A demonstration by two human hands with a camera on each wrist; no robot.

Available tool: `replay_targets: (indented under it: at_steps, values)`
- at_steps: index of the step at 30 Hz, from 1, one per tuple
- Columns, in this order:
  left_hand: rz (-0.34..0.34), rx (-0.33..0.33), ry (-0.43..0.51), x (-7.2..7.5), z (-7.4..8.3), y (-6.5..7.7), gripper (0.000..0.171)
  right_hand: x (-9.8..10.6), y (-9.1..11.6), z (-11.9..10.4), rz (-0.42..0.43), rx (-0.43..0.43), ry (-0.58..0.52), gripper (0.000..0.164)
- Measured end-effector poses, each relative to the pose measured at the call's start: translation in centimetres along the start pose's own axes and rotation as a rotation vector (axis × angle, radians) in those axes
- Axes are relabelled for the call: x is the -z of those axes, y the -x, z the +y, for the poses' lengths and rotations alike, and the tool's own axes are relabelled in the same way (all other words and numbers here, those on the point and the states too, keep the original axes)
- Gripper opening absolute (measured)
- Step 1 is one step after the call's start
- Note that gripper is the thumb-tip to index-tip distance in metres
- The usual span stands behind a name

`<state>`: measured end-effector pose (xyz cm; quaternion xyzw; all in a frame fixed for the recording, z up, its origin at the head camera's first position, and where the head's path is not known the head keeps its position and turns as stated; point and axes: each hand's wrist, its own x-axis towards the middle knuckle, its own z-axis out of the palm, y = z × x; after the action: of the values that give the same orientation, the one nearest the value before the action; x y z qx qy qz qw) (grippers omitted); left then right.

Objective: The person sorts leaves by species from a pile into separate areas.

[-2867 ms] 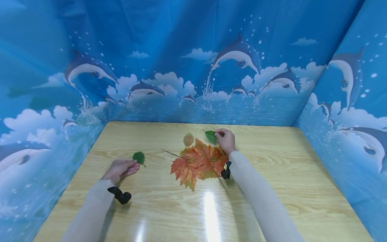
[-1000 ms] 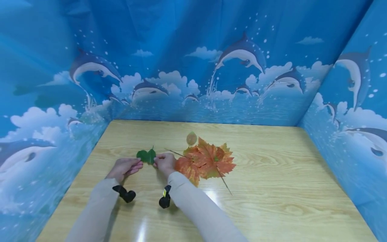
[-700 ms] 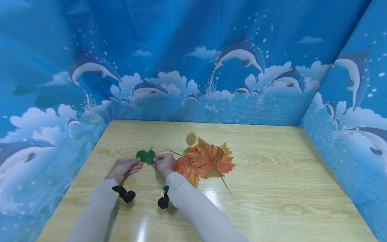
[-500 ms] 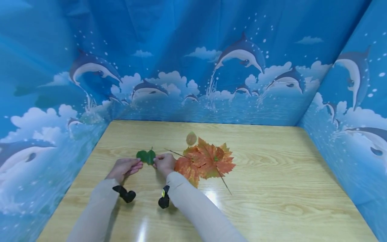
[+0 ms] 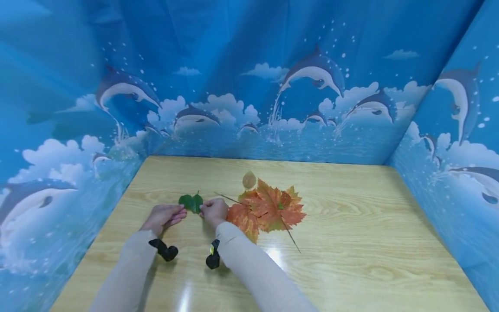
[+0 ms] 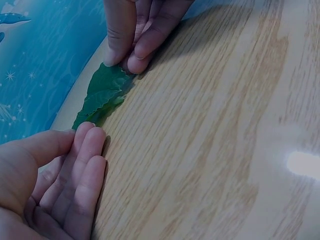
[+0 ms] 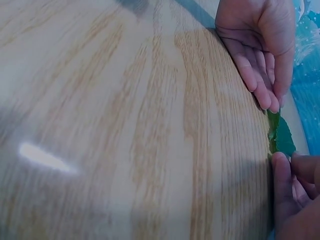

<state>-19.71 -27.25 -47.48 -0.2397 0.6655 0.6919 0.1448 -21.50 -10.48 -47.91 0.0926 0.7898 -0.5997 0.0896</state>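
Observation:
Two small green leaves meet just above the table, the left leaf (image 5: 186, 201) and the right leaf (image 5: 196, 203) overlapping where they touch. My left hand (image 5: 161, 217) pinches the left leaf's edge between thumb and fingers. From the other side my right hand (image 5: 214, 211) pinches the edge of the right leaf. In the left wrist view the overlapping green leaves (image 6: 102, 92) stand between both sets of fingertips. The right wrist view shows the same leaves (image 7: 282, 135) near its right edge, partly hidden by fingers.
Orange maple leaves (image 5: 267, 208) lie in an overlapping pile right of my right hand, long stems sticking out. A small reddish-green leaf (image 5: 249, 180) lies behind them. The wood-grain table (image 5: 370, 225) ends at a blue dolphin-print curtain (image 5: 234, 65).
My right hand has brought its green leaf from behind the maple leaves leftward to meet the left hand's leaf. In the last second both hands hold almost still; the view shifts slightly.

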Motion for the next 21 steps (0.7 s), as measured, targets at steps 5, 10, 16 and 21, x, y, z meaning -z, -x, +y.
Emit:
replay_targets:
  at_steps: [5,10,16,21]
  values:
    - [0.002,-0.004,-0.006,-0.1,-0.1,0.0,0.045,-0.2,-0.3,0.3,0.025,0.007,-0.007,0.004]
    - [0.002,-0.01,-0.024,-0.1,-0.1,0.0,0.045,0.0,-0.4,0.2,0.011,0.013,0.009,0.004]
    - [-0.002,-0.018,-0.017,0.1,-0.1,0.1,0.046,1.8,0.5,-1.7,-0.106,0.107,0.31,0.018]
    - [-0.012,-0.021,0.004,0.0,-0.1,0.1,0.047,4.3,0.4,-3.4,-0.177,0.185,0.377,0.024]
